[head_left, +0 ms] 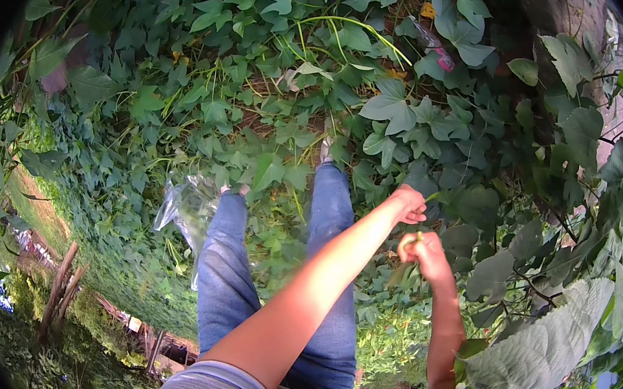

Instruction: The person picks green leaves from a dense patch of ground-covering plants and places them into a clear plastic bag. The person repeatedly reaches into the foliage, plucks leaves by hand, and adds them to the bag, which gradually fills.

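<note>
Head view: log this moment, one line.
left hand: curled by green leaves, hold unclear; right hand: curled, hold unclear; clear bag: beside left leg

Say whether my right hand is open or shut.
Shut: the right hand is curled into a loose fist, with a bit of green stem showing at its top.

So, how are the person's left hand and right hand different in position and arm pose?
The left hand is higher in the picture; the right hand is lower. The left forearm slants across the jeans, while the right forearm stands more upright. Both hands are bare, with curled fingers.
</note>
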`<state>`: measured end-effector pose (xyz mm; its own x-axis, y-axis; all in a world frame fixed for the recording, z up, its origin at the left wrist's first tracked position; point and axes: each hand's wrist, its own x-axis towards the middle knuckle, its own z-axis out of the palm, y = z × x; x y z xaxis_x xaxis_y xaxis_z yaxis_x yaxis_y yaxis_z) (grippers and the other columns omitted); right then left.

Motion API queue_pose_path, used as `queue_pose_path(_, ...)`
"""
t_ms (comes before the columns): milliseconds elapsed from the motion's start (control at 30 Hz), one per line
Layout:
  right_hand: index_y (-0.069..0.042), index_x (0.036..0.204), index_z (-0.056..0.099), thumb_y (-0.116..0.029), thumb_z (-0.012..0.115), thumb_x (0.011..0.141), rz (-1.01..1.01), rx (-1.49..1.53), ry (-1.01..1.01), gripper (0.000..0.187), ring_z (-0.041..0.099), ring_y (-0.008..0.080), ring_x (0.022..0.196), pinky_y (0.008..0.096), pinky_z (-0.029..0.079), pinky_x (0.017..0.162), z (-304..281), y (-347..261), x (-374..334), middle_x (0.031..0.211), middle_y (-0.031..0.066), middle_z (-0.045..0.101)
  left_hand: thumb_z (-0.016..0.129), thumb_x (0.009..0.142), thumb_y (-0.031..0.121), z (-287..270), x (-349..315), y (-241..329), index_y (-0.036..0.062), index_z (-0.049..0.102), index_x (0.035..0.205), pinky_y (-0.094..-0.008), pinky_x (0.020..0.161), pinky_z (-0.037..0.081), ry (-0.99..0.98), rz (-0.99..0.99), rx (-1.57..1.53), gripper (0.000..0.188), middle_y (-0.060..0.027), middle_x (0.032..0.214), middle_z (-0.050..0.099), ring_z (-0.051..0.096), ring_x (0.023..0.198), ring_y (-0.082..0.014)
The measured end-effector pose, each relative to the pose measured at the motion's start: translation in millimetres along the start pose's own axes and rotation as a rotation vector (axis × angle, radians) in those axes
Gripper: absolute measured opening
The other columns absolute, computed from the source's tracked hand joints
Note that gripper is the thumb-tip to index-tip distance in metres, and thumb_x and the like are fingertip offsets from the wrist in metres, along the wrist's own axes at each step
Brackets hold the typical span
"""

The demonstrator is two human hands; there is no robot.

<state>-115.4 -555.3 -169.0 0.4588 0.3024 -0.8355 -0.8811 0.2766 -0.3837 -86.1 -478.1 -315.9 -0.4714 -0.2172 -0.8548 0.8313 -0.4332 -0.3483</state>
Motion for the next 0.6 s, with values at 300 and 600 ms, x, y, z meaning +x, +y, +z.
queue_pose_path(300, -0.002, 0.099, 0.067, -0.011, 0.069, 0.080, -0.239, -0.121, 0.400, 0.021, 0.058, 0.0075, 0.069, 0.0224, 0.047, 0.068, 40.3, -105.0, 137.0, 0.085, 0.0025, 0.066, 0.056, 0.082, 0.003, -71.3, 3.5, -67.9, -0.0017, 0.064, 0.092, -0.0270, 0.055, 0.049, 0.025, 0.413, 0.249, 0.013, -0.0079, 0.075, 0.066, 0.060, 0.063, -0.0141)
queue_pose_path(600, 0.009, 0.128, 0.041, -0.065, 0.061, 0.072, -0.092, -1.599, 0.715, 0.095, 0.053, 0.0304, 0.110, 0.0403, 0.056, 0.064, 141.0, -131.2, 355.0, 0.134, 0.0207, 0.040, 0.049, 0.080, -0.003, -184.6, -0.7, -132.8, -0.0032, 0.064, 0.094, -0.0272, 0.059, 0.049, 0.196, 0.615, 0.053, 0.021, -0.0083, 0.071, 0.065, 0.061, 0.063, -0.0148)
